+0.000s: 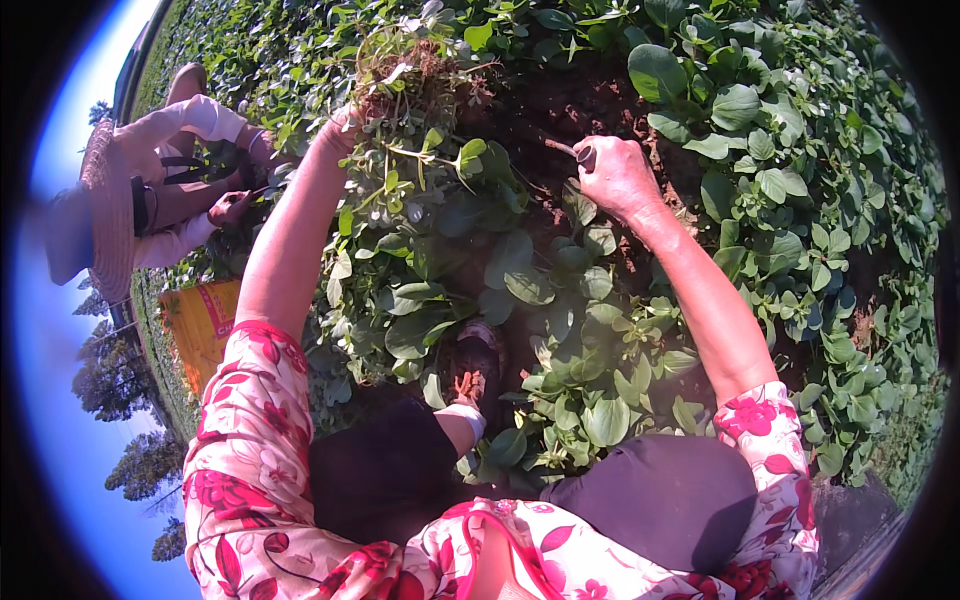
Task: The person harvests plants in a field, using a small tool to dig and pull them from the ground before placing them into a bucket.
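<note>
"Head view: how far along are we, nearest first?"

"Our right hand [618,178] is wrapped round a handled tool [586,157]; our left hand [347,128] grips an uprooted clump [415,75], fingers mostly hidden by it. That clump is out; leafy plants [775,185] stand right of our right hand. How much remains, we cannot tell."

"And the surroundings?"

"Reddish soil [600,95] just beyond our right hand; left of our left hand, a yellow box [195,335], a co-worker [107,210], distant trees [150,462], blue sky [65,150]."
</note>
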Demonstrator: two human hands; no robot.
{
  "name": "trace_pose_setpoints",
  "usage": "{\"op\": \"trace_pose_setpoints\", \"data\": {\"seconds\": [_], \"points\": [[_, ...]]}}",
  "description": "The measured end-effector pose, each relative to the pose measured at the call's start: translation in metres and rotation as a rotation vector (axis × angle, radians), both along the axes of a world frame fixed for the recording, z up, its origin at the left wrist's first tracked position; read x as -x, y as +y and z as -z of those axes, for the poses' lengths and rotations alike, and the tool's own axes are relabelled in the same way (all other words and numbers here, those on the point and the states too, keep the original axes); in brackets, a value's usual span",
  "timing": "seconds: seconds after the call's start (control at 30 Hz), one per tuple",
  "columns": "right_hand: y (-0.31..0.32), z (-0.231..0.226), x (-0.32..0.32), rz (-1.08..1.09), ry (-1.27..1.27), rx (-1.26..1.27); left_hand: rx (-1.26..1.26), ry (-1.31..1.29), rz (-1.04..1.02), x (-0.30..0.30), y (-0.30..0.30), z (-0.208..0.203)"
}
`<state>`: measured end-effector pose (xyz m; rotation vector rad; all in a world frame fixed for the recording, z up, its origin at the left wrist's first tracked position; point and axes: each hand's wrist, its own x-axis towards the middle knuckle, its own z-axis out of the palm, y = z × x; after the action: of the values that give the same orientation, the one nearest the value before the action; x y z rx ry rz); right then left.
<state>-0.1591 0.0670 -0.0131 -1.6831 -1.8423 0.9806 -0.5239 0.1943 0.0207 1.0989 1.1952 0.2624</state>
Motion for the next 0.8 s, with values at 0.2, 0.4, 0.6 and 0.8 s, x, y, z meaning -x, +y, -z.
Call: {"op": "trace_pose_setpoints", "data": {"seconds": [0.2,0.4,0.6,0.8], "points": [[-0.038,-0.054,-0.044,0.032,-0.046,-0.156,-0.082,0.016,0.092,-0.036,0.019,-0.017],[-0.115,-0.130,-0.106,0.225,-0.089,-0.132,-0.203,0.079,0.317,-0.112,0.032,-0.029],[-0.243,-0.175,-0.148,0.567,-0.109,-0.029,-0.424,0.159,0.666,-0.200,0.024,-0.064],[-0.419,-0.172,-0.155,1.077,0.057,0.013,-0.787,1.101,1.222,-0.292,-0.046,-0.126]]}}
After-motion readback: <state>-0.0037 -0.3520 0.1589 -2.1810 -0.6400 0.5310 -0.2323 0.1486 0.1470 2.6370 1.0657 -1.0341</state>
